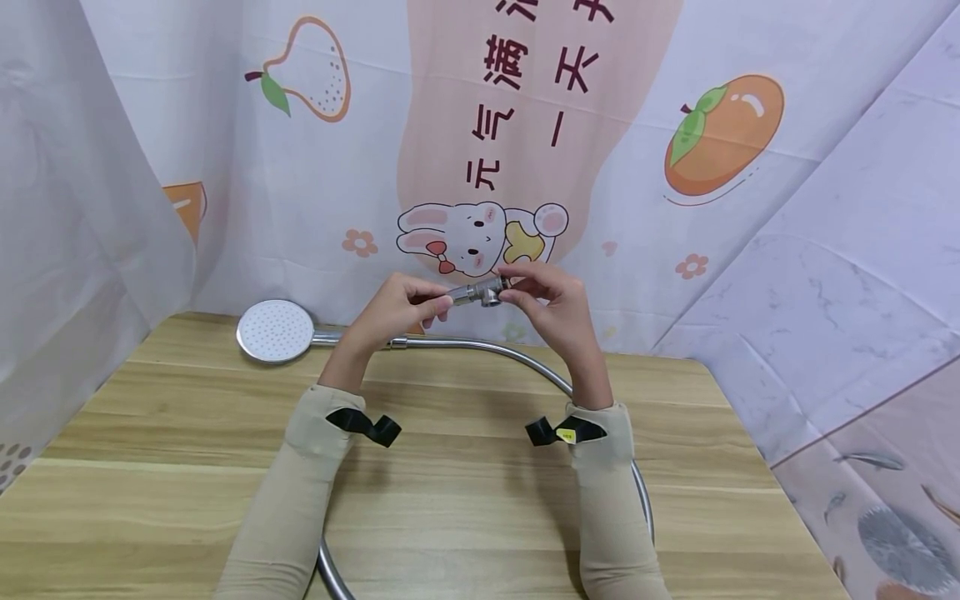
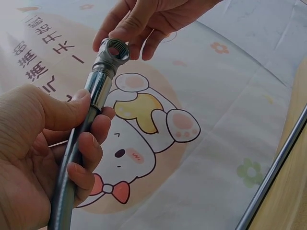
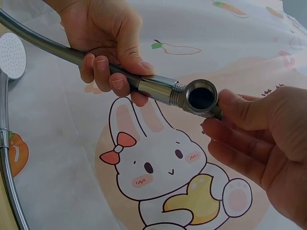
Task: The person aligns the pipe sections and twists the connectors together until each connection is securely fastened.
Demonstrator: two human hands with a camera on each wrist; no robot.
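Currently, watching remotely, I have the left hand (image 1: 397, 312) curled round the metal hose (image 3: 43, 40), thumb at the shiny end sleeve (image 3: 158, 88), while the right hand (image 1: 553, 302) pinches the T-shaped fitting (image 1: 487, 289) at that end, threads showing between, above the surface (image 1: 450, 475), where the shower head (image 1: 274, 332) lies toward the back left

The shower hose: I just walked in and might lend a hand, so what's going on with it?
A person's left hand grips the shower hose near its metal end, while the right hand pinches a metal fitting. The fitting meets the hose end, some thread showing between; how tightly they join can't be told. The fitting is off the table, on which the shower head lies.
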